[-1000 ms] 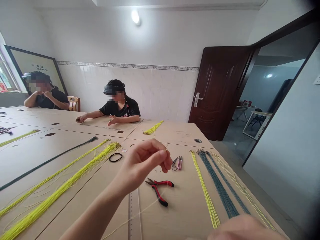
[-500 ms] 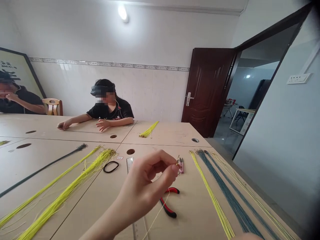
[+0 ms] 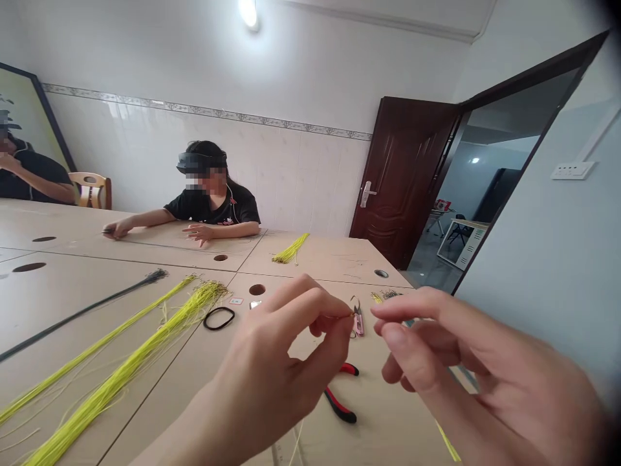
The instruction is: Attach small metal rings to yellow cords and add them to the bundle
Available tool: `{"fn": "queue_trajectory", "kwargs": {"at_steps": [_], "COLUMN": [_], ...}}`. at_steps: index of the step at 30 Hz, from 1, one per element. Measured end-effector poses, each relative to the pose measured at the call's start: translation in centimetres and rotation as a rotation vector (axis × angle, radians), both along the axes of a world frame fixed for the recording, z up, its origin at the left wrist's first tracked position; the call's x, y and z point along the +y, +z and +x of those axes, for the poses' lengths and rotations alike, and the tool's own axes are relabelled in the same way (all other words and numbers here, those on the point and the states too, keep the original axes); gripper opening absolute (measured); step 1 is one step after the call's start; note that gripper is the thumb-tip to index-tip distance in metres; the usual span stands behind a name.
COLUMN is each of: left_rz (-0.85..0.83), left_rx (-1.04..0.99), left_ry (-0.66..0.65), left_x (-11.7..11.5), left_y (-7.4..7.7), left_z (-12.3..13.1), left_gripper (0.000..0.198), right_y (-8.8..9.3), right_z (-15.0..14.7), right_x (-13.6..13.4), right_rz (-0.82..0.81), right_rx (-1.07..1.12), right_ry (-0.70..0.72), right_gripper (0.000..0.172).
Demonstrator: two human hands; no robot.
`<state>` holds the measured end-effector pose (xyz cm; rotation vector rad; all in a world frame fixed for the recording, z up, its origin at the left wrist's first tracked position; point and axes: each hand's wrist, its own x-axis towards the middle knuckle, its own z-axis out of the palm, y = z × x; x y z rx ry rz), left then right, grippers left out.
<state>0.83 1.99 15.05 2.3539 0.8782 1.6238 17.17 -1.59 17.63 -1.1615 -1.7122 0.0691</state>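
The left hand (image 3: 291, 369) pinches a pale cord (image 3: 296, 443), tip up, length slanting toward bottom centre; the right hand (image 3: 499, 369), fingertips slightly parted, grips nothing visible.

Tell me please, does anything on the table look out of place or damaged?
I see nothing spilled or broken. Slightly untidy: a few loose strands stray beside the large yellow bundle at the left, while the rest lies together. The pliers are partly behind the left hand, so I cannot judge them fully.

Head-worn view, forward and down
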Motion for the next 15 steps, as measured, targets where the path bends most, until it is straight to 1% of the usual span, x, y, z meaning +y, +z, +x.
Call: {"fn": "queue_trajectory", "kwargs": {"at_steps": [2,4,7,9,11,15], "left_rz": [0.079,0.138,0.178,0.2,0.216,0.217], "left_rx": [0.024,0.054,0.087,0.083,0.079,0.074], "left_ry": [0.037,0.067,0.102,0.118,0.121,0.109], "left_x": [-0.4,-0.9,-1.7,-2.0,-2.2,-2.4], "left_y": [0.1,0.2,0.4,0.6,0.8,1.1], "left_z": [-0.4,-0.8,-1.2,-1.4,-1.5,-1.7], "left_gripper": [0.01,0.01,0.011,0.011,0.01,0.01], "right_y": [0.3,0.6,0.7,0.6,0.7,1.0], "right_z": [-0.6,-1.0,-1.4,-1.8,-2.2,-2.9], "right_x": [0.1,0.2,0.2,0.0,-0.3,-1.2], "right_rz": [-0.011,0.012,0.059,0.061,0.035,-0.055], "right_rx": [-0.064,-0.099,-0.085,-0.068,-0.052,-0.018], "right_ry": [0.035,0.069,0.117,0.124,0.113,0.137], "right_gripper": [0.011,0.01,0.011,0.014,0.015,0.011]}}
